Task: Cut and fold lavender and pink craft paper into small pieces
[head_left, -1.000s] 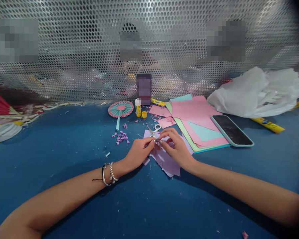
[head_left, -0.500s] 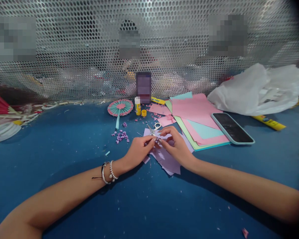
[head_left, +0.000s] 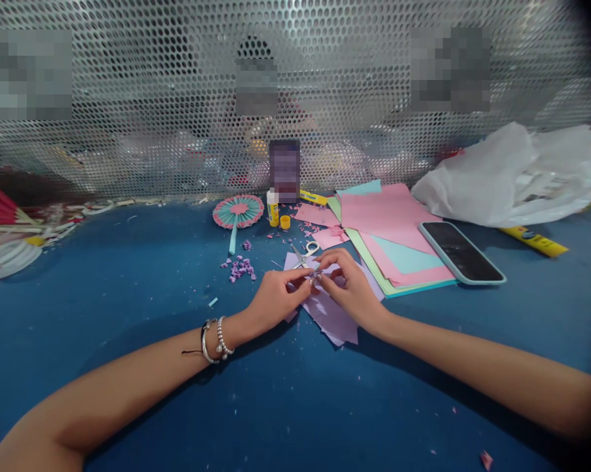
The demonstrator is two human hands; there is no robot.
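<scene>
Blue bench [head_left: 128, 275]. Pleated round paper fan [head_left: 238, 212] far left. Left hand [head_left: 276, 298] and right hand [head_left: 349, 288] both pinch a small lilac scrap [head_left: 314, 276] over flat lilac paper [head_left: 332, 314]. Glossy phone [head_left: 460, 252] right.

This looks like a craft room or paper workshop. A blue table [head_left: 128, 275] holds coloured paper sheets [head_left: 388, 223], small scissors [head_left: 305, 252], a glue stick [head_left: 272, 208] and a paper fan [head_left: 238, 214]. A metal screen full of holes [head_left: 177, 98] stands behind the table.
</scene>
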